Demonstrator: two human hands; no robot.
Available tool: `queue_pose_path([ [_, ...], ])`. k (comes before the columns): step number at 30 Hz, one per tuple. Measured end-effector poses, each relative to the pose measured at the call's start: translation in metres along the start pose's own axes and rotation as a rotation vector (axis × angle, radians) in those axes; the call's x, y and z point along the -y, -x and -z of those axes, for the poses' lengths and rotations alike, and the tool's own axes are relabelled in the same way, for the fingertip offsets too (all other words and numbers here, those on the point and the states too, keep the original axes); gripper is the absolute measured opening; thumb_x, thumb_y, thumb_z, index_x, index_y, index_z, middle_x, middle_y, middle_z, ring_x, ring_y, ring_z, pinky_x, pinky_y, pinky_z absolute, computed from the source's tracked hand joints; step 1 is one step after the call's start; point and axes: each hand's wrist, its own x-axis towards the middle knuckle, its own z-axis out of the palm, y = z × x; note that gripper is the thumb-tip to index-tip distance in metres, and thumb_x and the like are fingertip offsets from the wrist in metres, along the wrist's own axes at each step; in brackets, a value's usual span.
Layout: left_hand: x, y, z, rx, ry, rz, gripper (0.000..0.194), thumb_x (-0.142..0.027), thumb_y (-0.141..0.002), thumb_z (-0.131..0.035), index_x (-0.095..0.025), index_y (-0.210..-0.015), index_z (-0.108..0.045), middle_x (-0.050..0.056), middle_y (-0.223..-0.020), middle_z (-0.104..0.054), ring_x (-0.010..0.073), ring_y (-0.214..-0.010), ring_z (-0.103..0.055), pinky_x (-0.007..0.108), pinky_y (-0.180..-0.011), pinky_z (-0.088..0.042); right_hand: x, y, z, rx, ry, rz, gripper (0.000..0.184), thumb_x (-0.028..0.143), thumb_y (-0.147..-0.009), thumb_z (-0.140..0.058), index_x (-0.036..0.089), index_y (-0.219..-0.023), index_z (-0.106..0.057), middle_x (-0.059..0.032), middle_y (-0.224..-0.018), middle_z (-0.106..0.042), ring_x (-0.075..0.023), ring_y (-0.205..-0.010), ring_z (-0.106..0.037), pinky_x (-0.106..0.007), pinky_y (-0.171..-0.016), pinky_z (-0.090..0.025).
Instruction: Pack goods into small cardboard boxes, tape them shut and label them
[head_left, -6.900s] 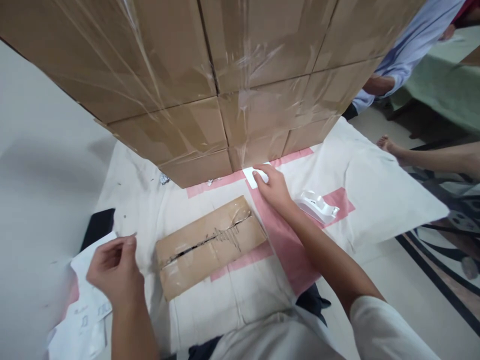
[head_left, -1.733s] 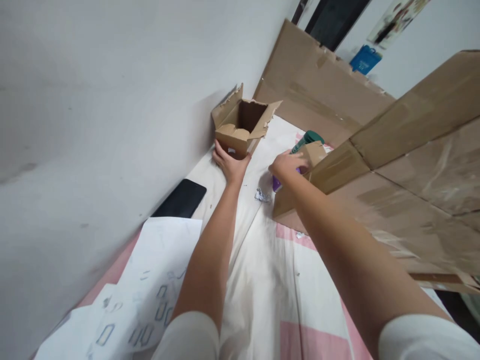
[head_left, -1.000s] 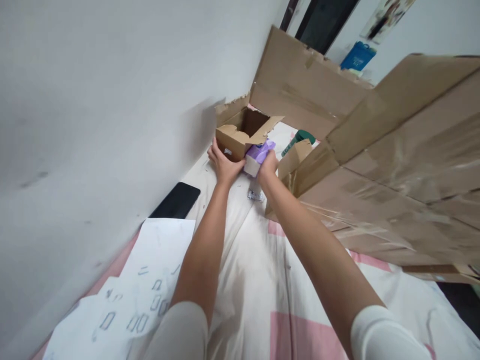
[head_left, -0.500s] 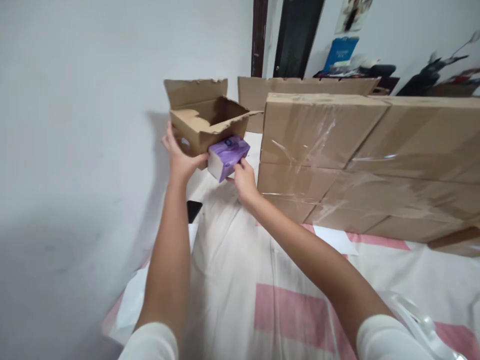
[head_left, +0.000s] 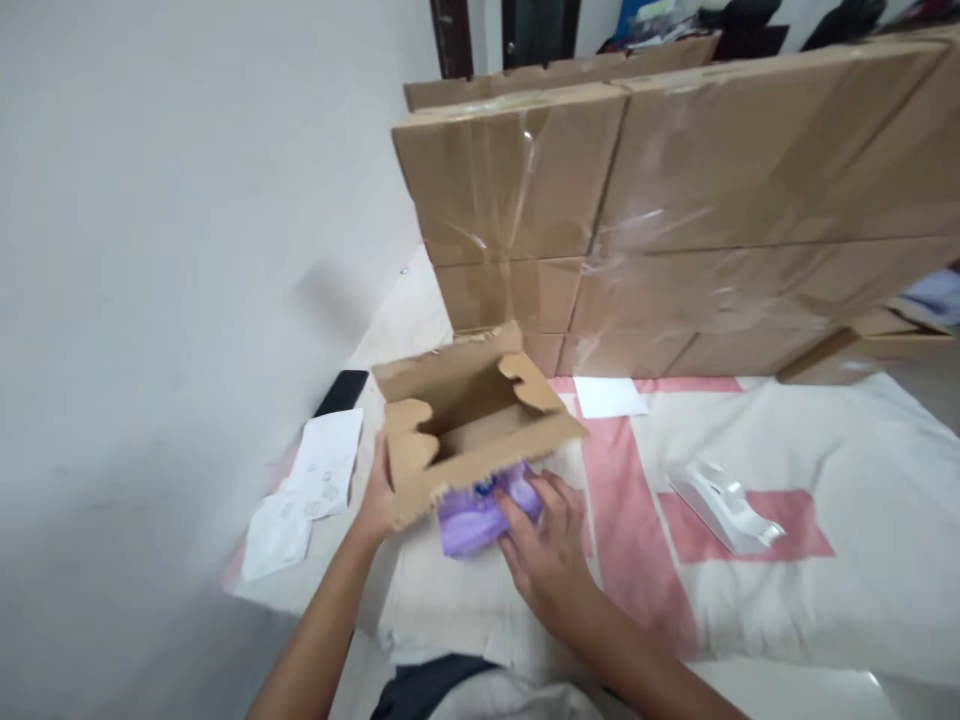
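Observation:
An open cardboard box (head_left: 487,450) with torn flap edges is tilted toward me, its inside bare where it shows. My left hand (head_left: 379,495) grips its left side, the fingers partly hidden behind the cardboard. In front of the box's near flap is a purple tissue pack (head_left: 476,522), partly covered by that flap and slightly blurred. My right hand (head_left: 547,540) is closed around the pack's right end.
Taped cardboard boxes (head_left: 675,200) form a wall across the back. A white tape dispenser (head_left: 726,505) lies on the pink-and-white cloth at right. White papers (head_left: 326,460) and a black phone (head_left: 342,392) lie at left by the wall. An open box (head_left: 862,345) stands far right.
Both hands have brought the box and tissue pack closer to me and lower. The box now tips so its inside faces me. The view has turned downward.

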Motion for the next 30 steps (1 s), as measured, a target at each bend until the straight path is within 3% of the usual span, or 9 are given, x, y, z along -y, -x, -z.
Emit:
queue_pose_path([
  [2, -0.004, 0.005, -0.033, 0.123, 0.047, -0.042, 0.115, -0.064, -0.055, -0.084, -0.032, -0.154, -0.033, 0.015, -0.135, -0.059, 0.0359, -0.116, -0.065, 0.054, -0.096, -0.058, -0.018, 0.038, 0.018, 0.138, 0.092, 0.018, 0.029, 0.021, -0.088, -0.067, 0.026, -0.116, -0.068, -0.0141, -0.107, -0.063, -0.0329, -0.1, -0.06, -0.048, -0.083, -0.055],
  [5, -0.009, 0.008, -0.065, 0.292, 0.1, -0.091, 0.115, -0.059, -0.058, -0.086, -0.031, -0.156, -0.034, 0.017, -0.146, -0.051, 0.0382, -0.128, -0.058, 0.054, -0.106, -0.053, -0.034, 0.076, 0.044, 0.316, 0.126, 0.053, 0.016, 0.024, -0.088, -0.068, 0.028, -0.102, -0.07, -0.0058, -0.079, -0.063, -0.0234, -0.068, -0.059, -0.033, -0.06, -0.047],
  [9, -0.003, 0.007, -0.078, 0.395, 0.117, -0.114, 0.103, -0.055, -0.068, -0.082, -0.034, -0.157, -0.034, 0.016, -0.146, -0.052, 0.0372, -0.13, -0.056, 0.055, -0.111, -0.048, -0.033, 0.085, 0.063, 0.377, 0.085, 0.008, 0.022, 0.027, -0.09, -0.068, 0.028, -0.112, -0.069, -0.005, -0.081, -0.067, -0.0216, -0.068, -0.06, -0.03, -0.06, -0.044],
  [12, 0.003, 0.008, -0.075, 0.409, 0.106, -0.086, 0.108, -0.051, -0.07, -0.082, -0.031, -0.16, -0.026, 0.017, -0.14, -0.056, 0.0369, -0.124, -0.06, 0.055, -0.107, -0.051, -0.021, 0.078, 0.063, 0.382, 0.095, -0.038, 0.02, 0.031, -0.087, -0.07, 0.027, -0.107, -0.069, -0.0059, -0.081, -0.068, -0.0237, -0.068, -0.062, -0.032, -0.062, -0.044],
  [17, 0.002, 0.01, -0.07, 0.448, 0.077, -0.064, 0.11, -0.049, -0.069, -0.083, -0.028, -0.161, -0.025, 0.017, -0.143, -0.054, 0.0384, -0.129, -0.057, 0.056, -0.111, -0.048, -0.005, 0.064, 0.066, 0.572, 0.071, -0.165, 0.014, 0.023, -0.081, -0.074, 0.021, -0.094, -0.068, -0.0091, -0.08, -0.07, -0.0295, -0.073, -0.066, -0.039, -0.064, -0.05],
  [22, -0.012, 0.004, -0.057, 0.565, -0.005, -0.144, 0.126, -0.041, -0.063, -0.088, -0.033, -0.164, -0.014, 0.018, -0.157, -0.044, 0.0425, -0.144, -0.045, 0.061, -0.116, -0.043, 0.003, 0.037, 0.119, 0.635, -0.391, -0.361, 0.069, 0.034, -0.069, -0.09, 0.026, -0.131, -0.062, -0.0105, -0.126, -0.07, -0.0341, -0.113, -0.067, -0.048, -0.093, -0.057],
  [24, -0.022, 0.003, -0.042, 0.596, -0.089, -0.195, 0.13, -0.036, -0.066, -0.088, -0.036, -0.165, -0.003, 0.018, -0.167, -0.029, 0.0422, -0.152, -0.034, 0.062, -0.117, -0.04, 0.004, 0.023, 0.144, 0.616, -0.632, -0.485, 0.073, 0.04, -0.068, -0.092, 0.03, -0.133, -0.06, -0.0085, -0.13, -0.067, -0.031, -0.117, -0.067, -0.042, -0.094, -0.059],
  [27, -0.046, 0.002, -0.014, 0.446, -0.123, -0.266, 0.113, -0.031, -0.082, -0.075, -0.041, -0.164, 0.002, 0.014, -0.173, -0.012, 0.037, -0.156, -0.026, 0.062, -0.12, -0.035, 0.002, -0.005, 0.165, 0.461, -0.945, -0.629, 0.066, 0.05, -0.078, -0.084, 0.031, -0.135, -0.057, -0.0097, -0.127, -0.068, -0.028, -0.109, -0.071, -0.037, -0.083, -0.063],
  [30, -0.081, -0.001, 0.006, 0.191, -0.07, -0.349, 0.086, -0.03, -0.089, -0.065, -0.041, -0.162, -0.021, 0.012, -0.167, -0.033, 0.0345, -0.15, -0.04, 0.059, -0.117, -0.043, -0.004, -0.039, 0.17, 0.303, -1.134, -0.683, 0.053, 0.058, -0.085, -0.075, 0.028, -0.126, -0.06, -0.009, -0.116, -0.071, -0.0267, -0.099, -0.073, -0.036, -0.074, -0.063],
])
